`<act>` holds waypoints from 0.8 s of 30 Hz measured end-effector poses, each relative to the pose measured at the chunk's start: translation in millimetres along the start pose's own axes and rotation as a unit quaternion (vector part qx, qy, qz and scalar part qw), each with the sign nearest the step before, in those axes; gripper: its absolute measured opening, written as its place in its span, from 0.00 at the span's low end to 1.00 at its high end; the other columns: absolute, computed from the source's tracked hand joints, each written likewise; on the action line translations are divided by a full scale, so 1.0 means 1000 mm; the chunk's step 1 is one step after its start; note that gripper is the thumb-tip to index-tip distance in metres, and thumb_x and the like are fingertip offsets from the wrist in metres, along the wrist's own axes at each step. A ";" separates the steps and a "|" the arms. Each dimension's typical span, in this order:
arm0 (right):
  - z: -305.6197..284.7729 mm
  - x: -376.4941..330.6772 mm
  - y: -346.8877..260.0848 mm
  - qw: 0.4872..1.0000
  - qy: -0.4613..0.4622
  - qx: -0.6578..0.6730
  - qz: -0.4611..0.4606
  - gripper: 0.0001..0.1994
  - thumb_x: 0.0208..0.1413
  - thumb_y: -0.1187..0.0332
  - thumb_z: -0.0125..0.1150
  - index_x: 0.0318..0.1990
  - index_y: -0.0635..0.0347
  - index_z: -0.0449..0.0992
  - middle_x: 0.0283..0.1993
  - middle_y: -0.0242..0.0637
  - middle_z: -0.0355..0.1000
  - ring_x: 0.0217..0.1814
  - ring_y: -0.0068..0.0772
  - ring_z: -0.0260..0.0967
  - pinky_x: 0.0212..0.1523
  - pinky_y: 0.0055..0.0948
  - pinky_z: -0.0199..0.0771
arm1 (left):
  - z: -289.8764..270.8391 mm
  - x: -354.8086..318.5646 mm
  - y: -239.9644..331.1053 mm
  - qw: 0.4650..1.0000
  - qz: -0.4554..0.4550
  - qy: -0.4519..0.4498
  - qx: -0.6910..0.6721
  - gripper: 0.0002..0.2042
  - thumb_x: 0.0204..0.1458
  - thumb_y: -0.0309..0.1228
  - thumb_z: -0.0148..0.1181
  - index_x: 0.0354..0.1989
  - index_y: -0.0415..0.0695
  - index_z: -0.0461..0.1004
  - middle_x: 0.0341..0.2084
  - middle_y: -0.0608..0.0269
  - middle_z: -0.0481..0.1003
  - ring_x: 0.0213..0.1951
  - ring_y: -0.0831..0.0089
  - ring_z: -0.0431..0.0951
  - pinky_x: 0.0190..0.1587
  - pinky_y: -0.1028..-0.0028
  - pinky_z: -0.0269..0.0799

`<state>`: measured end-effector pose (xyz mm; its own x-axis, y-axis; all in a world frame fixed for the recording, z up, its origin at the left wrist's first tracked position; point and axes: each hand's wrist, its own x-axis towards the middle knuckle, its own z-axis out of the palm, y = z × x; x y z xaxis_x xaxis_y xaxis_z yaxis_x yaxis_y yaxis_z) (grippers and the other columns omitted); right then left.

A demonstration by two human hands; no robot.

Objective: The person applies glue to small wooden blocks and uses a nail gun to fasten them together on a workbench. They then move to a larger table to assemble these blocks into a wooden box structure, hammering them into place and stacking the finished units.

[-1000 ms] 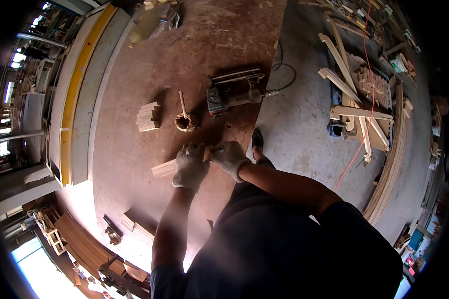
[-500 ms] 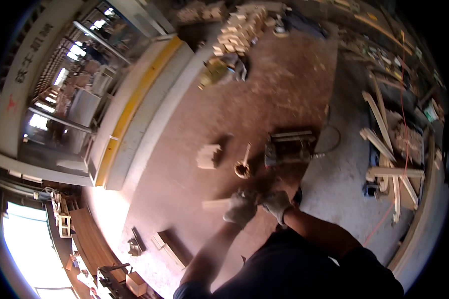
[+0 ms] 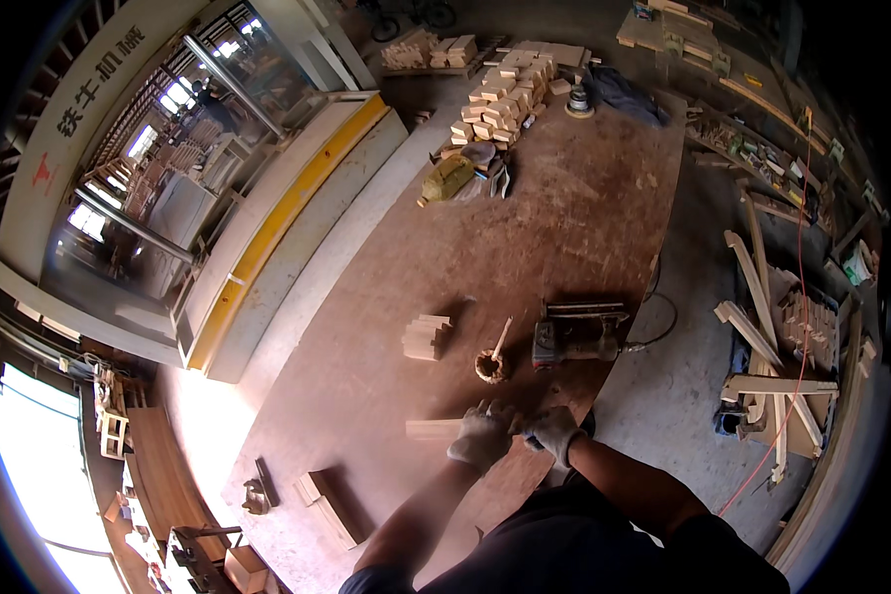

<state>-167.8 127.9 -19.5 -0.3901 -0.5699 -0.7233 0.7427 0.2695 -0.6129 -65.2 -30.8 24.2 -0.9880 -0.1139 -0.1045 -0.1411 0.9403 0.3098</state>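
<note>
Taking the left hand as the clock's centre, with twelve at the top: the left hand (image 3: 481, 441), in a pale glove, is closed over a short wooden strip (image 3: 431, 430), whose free end points to nine o'clock above the brown table (image 3: 574, 213). The right hand (image 3: 554, 434), also gloved, sits just beside it at three o'clock with fingers curled in; whether it grips the strip's near end or something small, I cannot tell.

A small stack of wood (image 3: 426, 339) stands at eleven o'clock. At twelve, near the hands, is a crusted round pot (image 3: 490, 367) with a stick (image 3: 505, 335) leaning out of it. A nail gun (image 3: 579, 342) lies between one and two o'clock, its hose (image 3: 675, 315) running off the table edge. At eight o'clock lie some wooden pieces (image 3: 329, 510), with a dark tool (image 3: 256, 494) beyond them. Far off at twelve is a heap of blocks (image 3: 503, 104).
</note>
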 end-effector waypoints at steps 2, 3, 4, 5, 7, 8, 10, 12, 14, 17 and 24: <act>0.000 -0.002 -0.004 1.000 -0.016 -0.019 0.004 0.11 0.57 0.72 0.80 0.28 0.65 0.82 0.23 0.34 0.73 0.19 0.25 0.67 0.20 0.28 0.62 | 0.000 -0.001 -0.001 1.000 0.001 0.000 0.000 0.12 0.62 0.38 0.63 0.51 0.51 0.82 0.49 0.52 0.79 0.54 0.47 0.79 0.55 0.49 0.76; 0.001 -0.003 -0.004 0.999 -0.002 -0.035 -0.007 0.11 0.58 0.72 0.80 0.27 0.65 0.82 0.23 0.34 0.73 0.19 0.25 0.67 0.21 0.28 0.62 | -0.001 -0.001 -0.001 1.000 0.003 -0.001 -0.001 0.12 0.61 0.38 0.63 0.51 0.51 0.82 0.49 0.52 0.79 0.54 0.47 0.79 0.55 0.49 0.76; 0.004 -0.004 -0.003 0.999 0.013 -0.050 -0.018 0.12 0.58 0.72 0.79 0.27 0.66 0.82 0.23 0.34 0.74 0.19 0.24 0.67 0.21 0.28 0.63 | 0.000 -0.001 -0.002 1.000 0.005 -0.001 0.002 0.12 0.61 0.38 0.63 0.51 0.51 0.82 0.49 0.52 0.79 0.54 0.48 0.79 0.55 0.49 0.76; 0.006 -0.004 -0.003 0.997 0.027 -0.065 -0.029 0.12 0.59 0.72 0.79 0.26 0.66 0.82 0.23 0.34 0.74 0.19 0.24 0.67 0.21 0.29 0.63 | 0.001 -0.001 -0.003 1.000 0.007 0.000 0.005 0.12 0.61 0.38 0.63 0.51 0.51 0.82 0.49 0.53 0.79 0.54 0.48 0.78 0.55 0.49 0.76; 0.006 -0.004 -0.001 0.993 0.037 -0.102 -0.046 0.13 0.59 0.71 0.78 0.25 0.65 0.81 0.23 0.34 0.74 0.19 0.24 0.67 0.21 0.29 0.64 | 0.000 0.000 -0.002 1.000 0.007 -0.008 0.008 0.12 0.60 0.37 0.63 0.51 0.53 0.82 0.50 0.55 0.79 0.55 0.50 0.78 0.55 0.51 0.75; 0.006 -0.004 -0.001 0.990 0.042 -0.121 -0.055 0.14 0.60 0.71 0.78 0.25 0.65 0.81 0.23 0.34 0.75 0.19 0.24 0.68 0.21 0.29 0.65 | -0.001 0.000 -0.001 1.000 0.004 -0.016 0.008 0.12 0.60 0.36 0.62 0.51 0.53 0.82 0.51 0.57 0.79 0.56 0.52 0.77 0.56 0.53 0.75; 0.010 -0.010 -0.008 0.992 0.036 -0.114 -0.047 0.14 0.60 0.71 0.78 0.24 0.65 0.81 0.22 0.34 0.75 0.20 0.24 0.68 0.22 0.29 0.65 | -0.002 0.000 -0.001 1.000 -0.002 -0.023 0.006 0.13 0.59 0.35 0.62 0.52 0.54 0.81 0.52 0.59 0.79 0.57 0.54 0.77 0.56 0.54 0.74; 0.010 -0.011 -0.011 0.993 0.028 -0.109 -0.042 0.14 0.60 0.71 0.78 0.24 0.65 0.82 0.22 0.34 0.75 0.19 0.24 0.69 0.22 0.28 0.66 | 0.002 -0.001 -0.004 1.000 -0.005 -0.021 0.002 0.13 0.59 0.35 0.62 0.52 0.54 0.81 0.52 0.59 0.79 0.57 0.54 0.77 0.56 0.54 0.74; 0.006 -0.007 -0.008 0.994 0.017 -0.105 -0.039 0.14 0.60 0.71 0.77 0.24 0.65 0.82 0.22 0.34 0.75 0.19 0.24 0.68 0.22 0.27 0.66 | 0.008 -0.003 -0.005 1.000 -0.003 0.002 -0.001 0.12 0.60 0.36 0.62 0.51 0.53 0.82 0.50 0.56 0.79 0.56 0.52 0.77 0.56 0.52 0.75; -0.003 0.002 -0.002 0.986 0.020 -0.161 -0.049 0.15 0.60 0.65 0.77 0.25 0.64 0.83 0.23 0.39 0.78 0.20 0.29 0.73 0.22 0.33 0.68 | 0.002 0.001 -0.003 1.000 0.006 -0.014 0.007 0.13 0.59 0.37 0.63 0.51 0.52 0.82 0.50 0.55 0.79 0.55 0.51 0.77 0.56 0.50 0.76; -0.060 0.020 -0.053 0.774 0.169 -0.508 -0.339 0.17 0.54 0.59 0.76 0.47 0.58 0.85 0.41 0.49 0.84 0.44 0.48 0.83 0.49 0.45 0.80 | -0.018 0.003 0.009 0.998 -0.007 -0.056 0.021 0.18 0.54 0.35 0.66 0.54 0.54 0.81 0.54 0.59 0.78 0.60 0.53 0.76 0.59 0.54 0.74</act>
<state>-247.6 148.9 -20.8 -0.7501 -0.6584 -0.0630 -0.4387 0.5666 -0.6975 -71.0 -28.2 44.0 -0.9725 -0.0934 -0.2135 -0.1501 0.9519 0.2671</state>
